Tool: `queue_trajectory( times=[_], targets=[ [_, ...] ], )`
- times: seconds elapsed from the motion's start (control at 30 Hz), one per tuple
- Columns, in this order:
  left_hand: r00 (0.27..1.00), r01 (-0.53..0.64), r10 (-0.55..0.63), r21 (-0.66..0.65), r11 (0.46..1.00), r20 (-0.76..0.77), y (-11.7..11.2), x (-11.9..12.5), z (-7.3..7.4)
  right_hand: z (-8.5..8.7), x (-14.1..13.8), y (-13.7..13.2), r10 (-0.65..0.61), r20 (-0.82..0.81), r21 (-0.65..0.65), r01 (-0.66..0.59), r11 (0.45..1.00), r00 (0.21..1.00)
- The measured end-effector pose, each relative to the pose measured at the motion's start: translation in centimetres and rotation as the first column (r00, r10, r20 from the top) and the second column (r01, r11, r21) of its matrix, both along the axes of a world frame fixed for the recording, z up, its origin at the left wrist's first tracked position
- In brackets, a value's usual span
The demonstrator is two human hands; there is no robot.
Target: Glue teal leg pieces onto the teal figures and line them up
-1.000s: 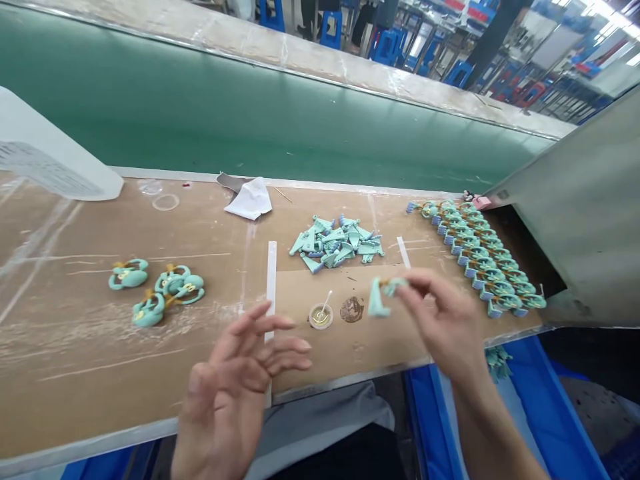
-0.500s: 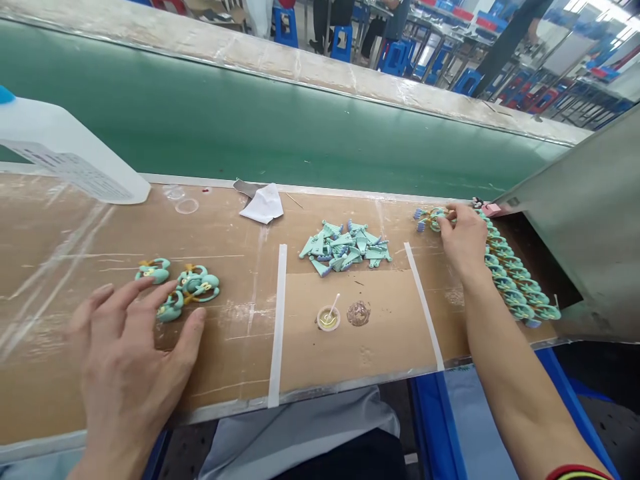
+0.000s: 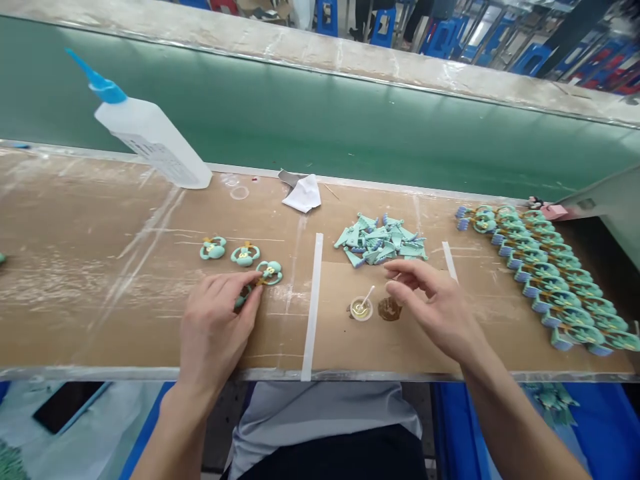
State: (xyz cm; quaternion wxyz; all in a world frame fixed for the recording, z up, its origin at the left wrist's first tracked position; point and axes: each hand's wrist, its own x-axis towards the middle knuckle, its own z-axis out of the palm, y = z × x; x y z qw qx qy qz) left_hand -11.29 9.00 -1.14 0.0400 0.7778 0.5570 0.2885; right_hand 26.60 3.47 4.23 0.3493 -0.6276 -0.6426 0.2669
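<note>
My left hand (image 3: 213,327) is closed at the left of the table, thumb and index finger around a small teal figure piece (image 3: 243,296) that the fingers partly cover. Close by lie three more such pieces with yellow eyes and curled arms, one of them a teal figure piece (image 3: 271,272) by the fingertips. My right hand (image 3: 435,307) is over the middle section, fingers curved, thumb apart, nothing visible between them. Just beyond it lies a pile of flat teal parts with purple ends (image 3: 380,241). A small cup of clear yellowish liquid (image 3: 361,309) with a white stick stands to its left.
Rows of assembled teal figures (image 3: 545,283) fill the right side. A white bottle with a blue nozzle (image 3: 155,143) leans at the back left, near a white scrap (image 3: 303,193). White tape strips (image 3: 313,307) mark the table. Blue bins (image 3: 600,427) sit below its front edge.
My right hand has left the figure at the far end of the right rows and come back to the middle. My left hand has closed on a teal piece. The view has shifted.
</note>
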Motion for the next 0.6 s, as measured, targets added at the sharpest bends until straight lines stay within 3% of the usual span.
queue_trajectory(
  times=[0.13, 0.3, 0.43, 0.6],
  targets=[
    [1.000, -0.011, 0.011, -0.020, 1.000, 0.007, -0.4, 0.1, 0.9, -0.4, -3.8, -0.1, 0.011, -0.006, 0.017, -0.011, 1.000, 1.000],
    [0.986, -0.100, 0.093, -0.039, 0.994, -0.137, 0.0, 1.5, 1.6, -0.3, -4.1, -0.6, 0.090, -0.004, 0.010, -0.090, 0.996, 0.996],
    [0.960, -0.105, 0.072, -0.111, 0.988, -0.271, 1.0, 3.1, 2.1, -0.1, -4.1, -1.2, 0.151, 0.070, 0.030, -0.153, 0.988, 0.986],
    [0.999, 0.001, -0.012, -0.223, 0.975, -0.045, 1.5, 3.6, 2.8, 0.0, -3.6, -1.2, 0.144, 0.150, 0.063, -0.155, 0.986, 0.978]
  ],
)
